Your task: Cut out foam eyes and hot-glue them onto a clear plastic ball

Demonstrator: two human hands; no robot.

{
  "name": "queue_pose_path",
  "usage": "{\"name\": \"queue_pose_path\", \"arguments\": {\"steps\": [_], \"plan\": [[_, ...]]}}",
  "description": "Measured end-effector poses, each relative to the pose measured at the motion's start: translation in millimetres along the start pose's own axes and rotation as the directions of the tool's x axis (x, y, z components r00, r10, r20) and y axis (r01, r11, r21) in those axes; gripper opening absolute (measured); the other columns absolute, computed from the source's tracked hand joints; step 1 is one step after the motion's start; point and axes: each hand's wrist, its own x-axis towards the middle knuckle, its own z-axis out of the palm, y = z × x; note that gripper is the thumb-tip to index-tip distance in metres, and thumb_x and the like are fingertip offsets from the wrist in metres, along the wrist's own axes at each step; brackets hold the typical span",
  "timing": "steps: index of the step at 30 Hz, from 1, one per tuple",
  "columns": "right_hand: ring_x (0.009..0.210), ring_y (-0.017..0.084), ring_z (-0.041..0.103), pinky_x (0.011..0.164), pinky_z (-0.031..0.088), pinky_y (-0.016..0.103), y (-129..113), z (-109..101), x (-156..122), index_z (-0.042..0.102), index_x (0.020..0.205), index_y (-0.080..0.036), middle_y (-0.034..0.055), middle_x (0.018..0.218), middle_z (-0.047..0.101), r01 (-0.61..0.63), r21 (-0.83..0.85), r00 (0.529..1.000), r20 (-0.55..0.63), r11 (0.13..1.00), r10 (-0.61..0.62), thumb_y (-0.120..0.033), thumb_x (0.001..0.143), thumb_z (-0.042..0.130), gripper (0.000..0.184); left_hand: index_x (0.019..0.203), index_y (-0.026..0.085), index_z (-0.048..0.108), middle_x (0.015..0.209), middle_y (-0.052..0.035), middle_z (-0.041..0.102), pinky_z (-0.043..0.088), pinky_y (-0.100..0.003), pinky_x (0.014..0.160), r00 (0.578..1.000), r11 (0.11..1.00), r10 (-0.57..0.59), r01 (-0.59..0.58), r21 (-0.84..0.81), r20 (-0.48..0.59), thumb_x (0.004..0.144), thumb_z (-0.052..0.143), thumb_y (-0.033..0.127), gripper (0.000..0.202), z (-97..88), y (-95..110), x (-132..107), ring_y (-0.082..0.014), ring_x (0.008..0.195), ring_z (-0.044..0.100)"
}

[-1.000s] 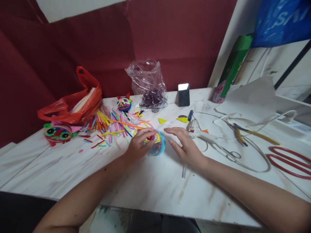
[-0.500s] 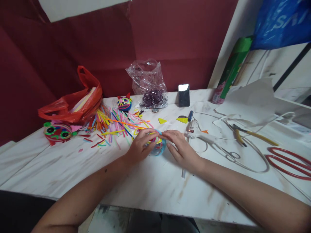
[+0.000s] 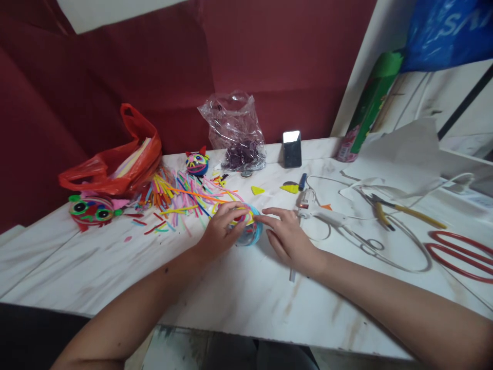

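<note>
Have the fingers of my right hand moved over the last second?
Yes, slightly. On your right hand, the leading finger now reaches farther left and nearer you, judged against the yellow triangular piece.

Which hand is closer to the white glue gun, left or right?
Right. The right hand is just left of the white glue gun; the left hand is farther left, holding the colourful toy.

Craft [image 3: 254, 234] is ringed in light blue and topped with yellow and pink loops. Table [image 3: 231, 298] is streaked grey-brown on white, strips [image 3: 188, 198] are jumbled pink, yellow, orange, blue.
</note>
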Motion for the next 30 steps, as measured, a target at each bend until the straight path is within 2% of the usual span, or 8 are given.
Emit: {"name": "queue_pose_path", "arguments": {"steps": [3,6,10,14,17,21,26,30], "plan": [[0.114,0.028,0.051,0.087,0.043,0.046,-1.0,-0.4,0.9,0.044,0.128,-0.02,0.0148,0.116,0.061,0.041,-0.026,0.999,-0.022,0.999,-0.042,-0.008,0.089,0.04,0.041,0.107,0.019,0.065,0.113,-0.011,0.062,0.049,-0.037,0.094,1.0,1.0,-0.013,0.013,0.007,-0.001,0.09,0.055,0.024,0.021,-0.2,0.3,0.7,-0.02,0.109,0.059],[0.114,0.026,0.051,0.092,0.043,0.046,0.8,-2.9,1.0,0.043,0.128,-0.022,0.0131,0.119,0.061,-0.011,0.069,0.992,-0.125,0.998,0.019,-0.01,0.09,0.042,0.04,0.108,0.018,0.065,0.113,-0.0113,0.062,0.049,-0.037,0.095,1.0,1.0,-0.015,0.015,-0.005,0.001,0.089,0.055,0.024,0.022,-1.1,-0.8,0.9,-0.0199,0.109,0.059],[0.095,0.023,0.06,0.084,0.049,0.04,12.0,-3.4,0.9,0.055,0.108,-0.022,0.0093,0.1,0.064,-0.269,0.271,0.901,-0.268,0.924,0.341,-0.023,0.089,0.05,0.02,0.108,0.019,0.065,0.114,-0.0111,0.062,0.05,-0.037,0.094,0.999,0.999,-0.039,0.039,-0.017,0.015,0.089,0.055,0.024,0.022,-2.5,-3.7,0.0,-0.0196,0.108,0.06],[0.069,0.017,0.062,0.067,0.051,0.032,21.9,-0.9,2.9,0.06,0.093,-0.021,0.0029,0.076,0.065,-0.496,0.492,0.781,-0.106,0.715,0.615,-0.034,0.084,0.057,0.017,0.106,0.018,0.066,0.114,-0.0117,0.062,0.05,-0.036,0.093,0.997,0.997,-0.07,0.071,-0.018,0.013,0.089,0.056,0.025,0.022,-3.2,-4.2,-0.8,-0.0196,0.107,0.06],[0.071,0.018,0.063,0.067,0.051,0.031,20.4,-2.0,6.0,0.064,0.087,-0.02,0.0043,0.079,0.069,-0.503,0.537,0.784,-0.046,0.677,0.619,-0.039,0.08,0.06,0.02,0.105,0.018,0.067,0.114,-0.0119,0.062,0.05,-0.036,0.093,0.997,0.997,-0.078,0.078,-0.02,0.013,0.089,0.056,0.026,0.022,-3.3,-4.0,-0.7,-0.02,0.108,0.06],[0.071,0.018,0.063,0.067,0.05,0.031,14.0,-6.1,9.2,0.066,0.081,-0.021,0.0045,0.078,0.069,-0.49,0.471,0.817,-0.046,0.733,0.575,-0.039,0.084,0.056,0.021,0.106,0.019,0.067,0.113,-0.0113,0.064,0.049,-0.037,0.095,0.997,0.997,-0.073,0.074,-0.038,0.012,0.089,0.056,0.026,0.021,-3.6,-3.7,0.2,-0.0197,0.109,0.06],[0.056,0.015,0.053,0.055,0.044,0.027,12.4,-6.8,9.7,0.067,0.091,-0.02,0.0013,0.065,0.061,-0.55,0.444,0.778,-0.037,0.708,0.628,-0.038,0.087,0.049,0.026,0.106,0.02,0.067,0.113,-0.0109,0.064,0.048,-0.037,0.097,0.995,0.993,-0.102,0.103,-0.056,0.02,0.089,0.055,0.026,0.022,-5.3,-2.1,0.8,-0.0193,0.109,0.06],[0.06,0.015,0.052,0.057,0.043,0.027,13.1,-4.7,8.9,0.065,0.091,-0.019,0.0015,0.067,0.058,-0.535,0.441,0.794,-0.028,0.72,0.607,-0.034,0.083,0.051,0.023,0.106,0.021,0.067,0.113,-0.0103,0.064,0.048,-0.037,0.097,0.995,0.992,-0.104,0.104,-0.064,0.01,0.089,0.056,0.026,0.021,-5.3,-2.2,-0.1,-0.0197,0.11,0.059]]}}
